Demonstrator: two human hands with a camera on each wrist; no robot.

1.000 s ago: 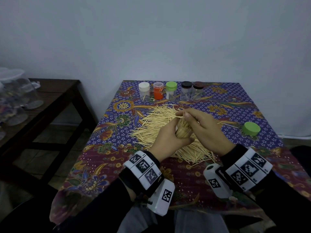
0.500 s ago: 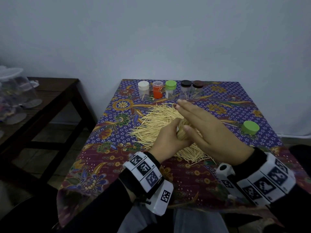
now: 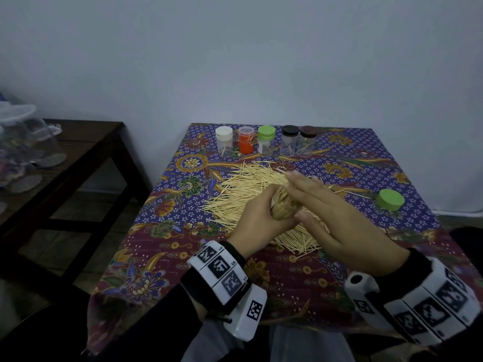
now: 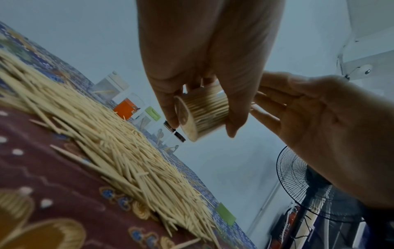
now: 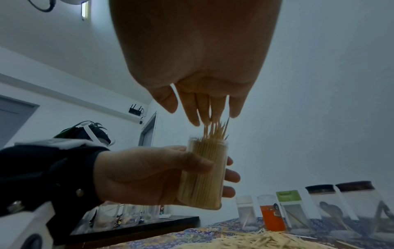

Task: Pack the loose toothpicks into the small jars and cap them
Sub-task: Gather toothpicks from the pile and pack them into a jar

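Observation:
My left hand (image 3: 257, 218) grips a clear jar (image 5: 203, 173) packed full of toothpicks, held above the pile of loose toothpicks (image 3: 248, 189) on the patterned cloth (image 3: 167, 257). The same jar (image 4: 202, 116) shows in the left wrist view between thumb and fingers. My right hand (image 3: 337, 212) is flat with straight fingers (image 5: 204, 109) over the jar's mouth, touching the toothpick tips that stick out. A loose green cap (image 3: 390, 199) lies on the cloth to the right.
Five capped small jars stand in a row at the far edge: white (image 3: 224, 141), orange (image 3: 246, 139), green (image 3: 266, 139), black (image 3: 290, 139), brown (image 3: 308, 140). A dark wooden side table (image 3: 65, 158) with clear containers stands to the left. A floor fan (image 4: 302, 182) is off to the right.
My right hand has gone from pinching at the toothpick tops to a flat, straight-fingered hand over the jar's mouth. The left hand still holds the jar in the same place.

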